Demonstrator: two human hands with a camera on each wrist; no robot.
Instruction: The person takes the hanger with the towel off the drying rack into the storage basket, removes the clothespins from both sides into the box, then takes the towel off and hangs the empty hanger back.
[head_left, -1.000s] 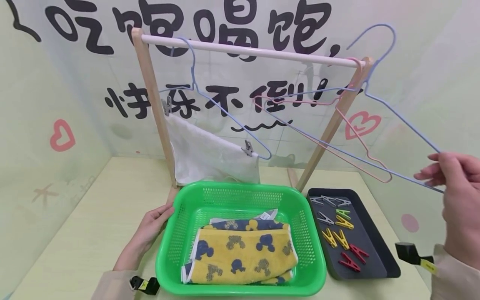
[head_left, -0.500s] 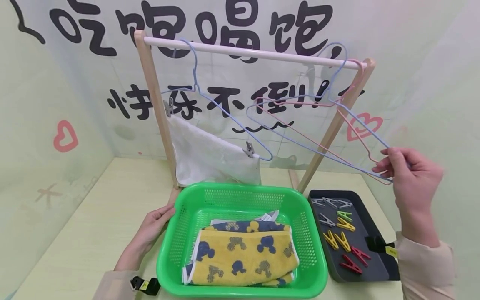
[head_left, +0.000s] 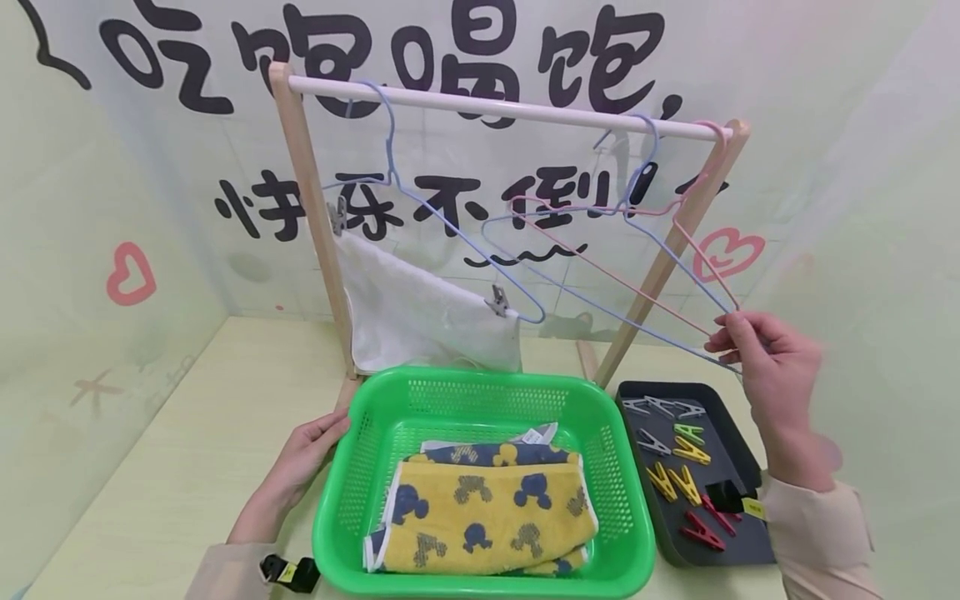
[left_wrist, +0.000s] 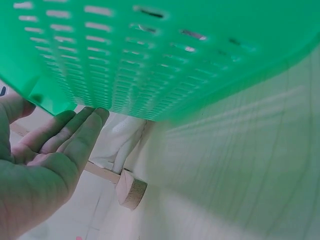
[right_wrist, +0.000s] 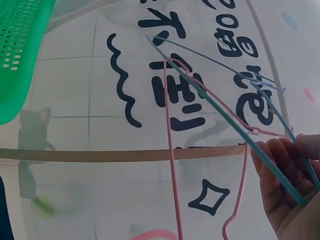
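My right hand point(head_left: 776, 362) pinches the right corner of a blue wire hanger point(head_left: 570, 292). The hanger's hook straddles the white rail point(head_left: 480, 102) in the head view; whether its weight rests there I cannot tell. Just behind it a pink hanger point(head_left: 701, 237) hangs at the rail's right end, partly overlapped. With fingers fairly straight, my left hand point(head_left: 300, 458) touches the outer left side of the green basket point(head_left: 480, 383); the left wrist view shows these fingers point(left_wrist: 75, 132) against its perforated wall. Inside lies a folded yellow towel point(head_left: 495, 517) with dark blue mouse-head shapes.
On the rail's left, another blue hanger point(head_left: 450, 225) carries a white cloth point(head_left: 427, 308) held by two grey clips. A dark tray point(head_left: 723, 550) of coloured clothespins point(head_left: 690, 450) stands right of the basket, partly behind my right forearm. Wooden posts point(head_left: 303, 183) support the rail.
My right hand has moved left with the blue hanger, bringing its hook from beyond the rail's right end onto the rail. My left hand stays at the basket.
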